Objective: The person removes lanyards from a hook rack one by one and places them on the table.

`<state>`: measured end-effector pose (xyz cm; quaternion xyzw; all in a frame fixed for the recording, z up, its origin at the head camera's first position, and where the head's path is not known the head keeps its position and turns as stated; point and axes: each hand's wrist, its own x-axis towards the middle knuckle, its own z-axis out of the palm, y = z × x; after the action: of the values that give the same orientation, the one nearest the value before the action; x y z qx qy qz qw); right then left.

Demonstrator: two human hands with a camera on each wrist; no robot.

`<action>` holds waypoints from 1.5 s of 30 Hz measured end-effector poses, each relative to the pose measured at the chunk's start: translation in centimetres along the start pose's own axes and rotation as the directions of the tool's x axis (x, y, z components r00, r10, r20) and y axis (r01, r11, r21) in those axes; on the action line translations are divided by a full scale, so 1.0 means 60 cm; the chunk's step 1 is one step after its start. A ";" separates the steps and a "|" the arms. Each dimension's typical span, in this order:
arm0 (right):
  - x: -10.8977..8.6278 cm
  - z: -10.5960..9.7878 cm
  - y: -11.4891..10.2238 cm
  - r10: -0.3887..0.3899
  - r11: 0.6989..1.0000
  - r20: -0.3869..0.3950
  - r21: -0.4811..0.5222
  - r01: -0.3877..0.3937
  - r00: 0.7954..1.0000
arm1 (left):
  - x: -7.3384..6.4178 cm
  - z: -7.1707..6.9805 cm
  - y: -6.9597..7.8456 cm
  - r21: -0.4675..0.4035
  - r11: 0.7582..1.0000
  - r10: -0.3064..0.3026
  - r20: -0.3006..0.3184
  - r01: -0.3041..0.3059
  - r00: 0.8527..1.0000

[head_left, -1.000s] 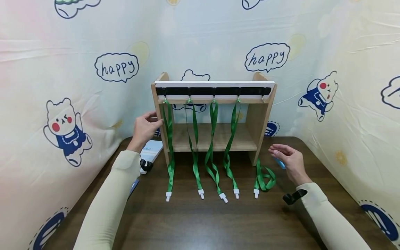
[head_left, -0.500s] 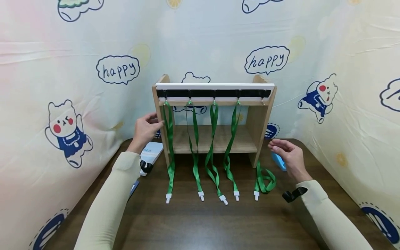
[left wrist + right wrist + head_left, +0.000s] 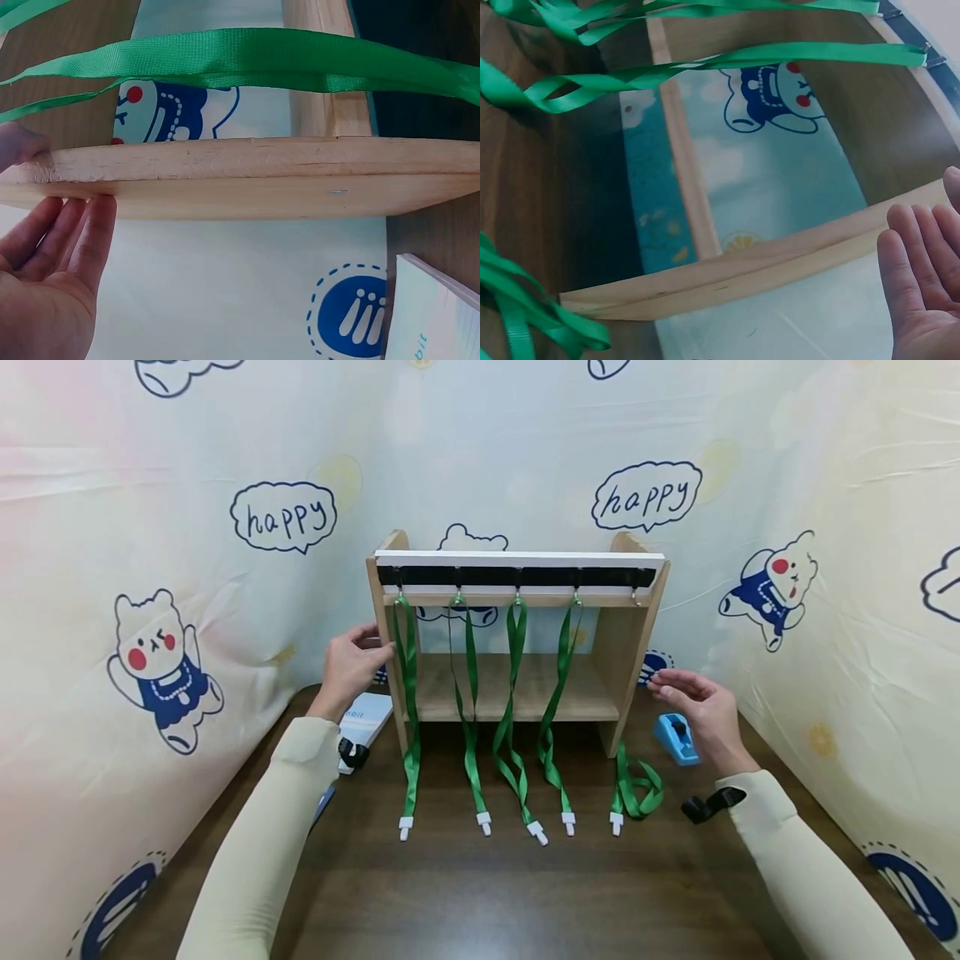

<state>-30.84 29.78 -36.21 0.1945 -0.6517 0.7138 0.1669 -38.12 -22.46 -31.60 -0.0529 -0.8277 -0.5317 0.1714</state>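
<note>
A wooden rack (image 3: 517, 685) stands on the table, with a white-and-black hook strip (image 3: 517, 577) along its top front. Several green lanyards (image 3: 408, 693) with white clips hang from its hooks; the rightmost hook (image 3: 636, 598) bears none. Another green lanyard (image 3: 637, 793) lies folded on the table by the rack's right foot. My left hand (image 3: 351, 668) grips the edge of the left side panel (image 3: 262, 161), thumb on the inner face and fingers on the outer. Beside the right side panel (image 3: 780, 259), my right hand (image 3: 926, 277) holds nothing, its fingers nearly straight and seemingly just apart from the wood.
A blue tape dispenser (image 3: 677, 739) sits on the table below my right hand. To the left of the rack lies a white box or book (image 3: 366, 720), with a blue object (image 3: 324, 803) partly behind my left sleeve. Patterned cloth (image 3: 480, 460) encloses the back and sides.
My right hand has risen slightly along the rack's right side, uncovering more of the tape dispenser. The left hand keeps its grip on the panel. The lanyards hang as before.
</note>
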 end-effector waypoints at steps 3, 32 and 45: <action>0.010 0.005 -0.011 -0.007 1.000 -0.001 -0.002 0.007 1.000 | 0.000 0.001 0.003 -0.005 1.000 0.011 0.000 -0.011 1.000; 0.072 0.090 -0.076 -0.055 0.994 0.095 -0.088 0.063 0.994 | -0.003 0.008 -0.009 -0.021 1.000 -0.004 0.015 0.005 1.000; 0.105 0.125 -0.095 -0.065 0.990 0.101 -0.118 0.076 0.993 | 0.003 -0.002 0.004 -0.023 1.000 -0.003 0.015 0.003 1.000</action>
<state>-33.06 22.74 -27.57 0.2411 -0.6939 0.6563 0.1719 -38.18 -22.46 -31.29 -0.0577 -0.8228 -0.5411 0.1641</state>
